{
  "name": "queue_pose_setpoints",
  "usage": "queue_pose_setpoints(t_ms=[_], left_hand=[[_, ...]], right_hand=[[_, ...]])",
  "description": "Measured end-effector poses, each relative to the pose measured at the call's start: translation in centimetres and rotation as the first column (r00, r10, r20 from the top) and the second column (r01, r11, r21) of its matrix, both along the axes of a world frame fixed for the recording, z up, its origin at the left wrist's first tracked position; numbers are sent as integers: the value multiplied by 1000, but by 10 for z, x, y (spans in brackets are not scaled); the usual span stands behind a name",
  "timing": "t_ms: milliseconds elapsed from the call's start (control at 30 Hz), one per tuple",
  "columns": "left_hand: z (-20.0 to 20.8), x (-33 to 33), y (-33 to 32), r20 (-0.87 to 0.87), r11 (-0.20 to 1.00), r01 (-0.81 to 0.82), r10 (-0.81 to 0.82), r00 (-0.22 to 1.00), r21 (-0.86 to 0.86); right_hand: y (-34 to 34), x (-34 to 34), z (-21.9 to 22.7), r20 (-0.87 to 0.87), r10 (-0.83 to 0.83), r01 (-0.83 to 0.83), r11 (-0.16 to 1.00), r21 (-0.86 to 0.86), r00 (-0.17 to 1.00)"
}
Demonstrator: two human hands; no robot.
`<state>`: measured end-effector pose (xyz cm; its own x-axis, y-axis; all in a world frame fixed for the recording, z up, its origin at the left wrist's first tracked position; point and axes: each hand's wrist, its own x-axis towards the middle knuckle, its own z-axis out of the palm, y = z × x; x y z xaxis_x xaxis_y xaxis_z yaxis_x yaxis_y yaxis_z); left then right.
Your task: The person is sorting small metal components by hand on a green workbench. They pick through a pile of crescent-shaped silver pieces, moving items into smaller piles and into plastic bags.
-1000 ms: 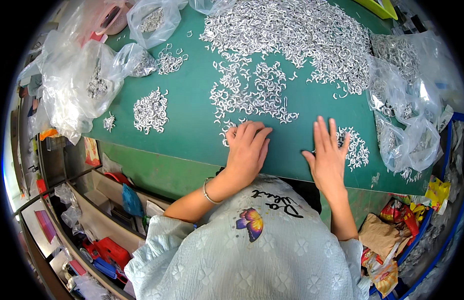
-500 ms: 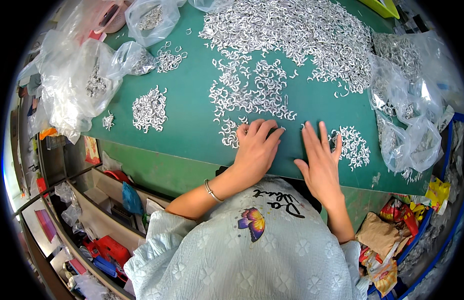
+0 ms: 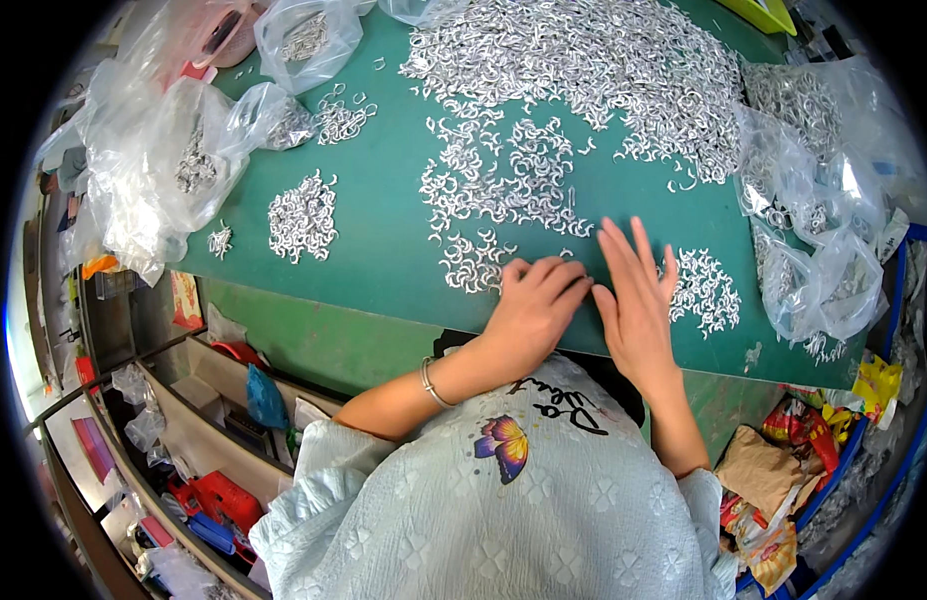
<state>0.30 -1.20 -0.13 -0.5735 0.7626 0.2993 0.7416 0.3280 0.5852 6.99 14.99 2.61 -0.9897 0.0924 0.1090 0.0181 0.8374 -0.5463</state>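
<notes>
Left hand (image 3: 533, 318) is curled low over the table (image 3: 383, 240), any hold cannot be told; right hand (image 3: 639, 322) is opened out, nothing seen held. Curved metal pieces (image 3: 471, 264) are spread beside the left hand; light strokes are best used, with the right heap (image 3: 705, 291) kept separate.

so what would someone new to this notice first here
Probably the broad heap of small curved silvery pieces across the far side of the green table. Next, perhaps, the left hand, fingers curled, and the right hand, fingers extended, close together near the table's front edge. The colourful butterfly on the pale top, low in the middle of the view, also stands out.
</notes>
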Motion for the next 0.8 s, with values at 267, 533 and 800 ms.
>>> queue_pose_setpoints(t_ms=[267, 533, 800], left_hand=[[-1, 0, -19, 12, 1000, -20, 20, 1000, -17], [3, -7, -4, -18, 997, -60, 60, 998, -39], [-2, -2, -12, 13, 998, -63, 63, 998, 1]], right_hand=[[4, 23, 2, 206, 8, -65, 961, 270, 979], [-1, 2, -7, 147, 91, -117, 976, 184, 985], [2, 14, 0, 136, 15, -38, 986, 163, 991]])
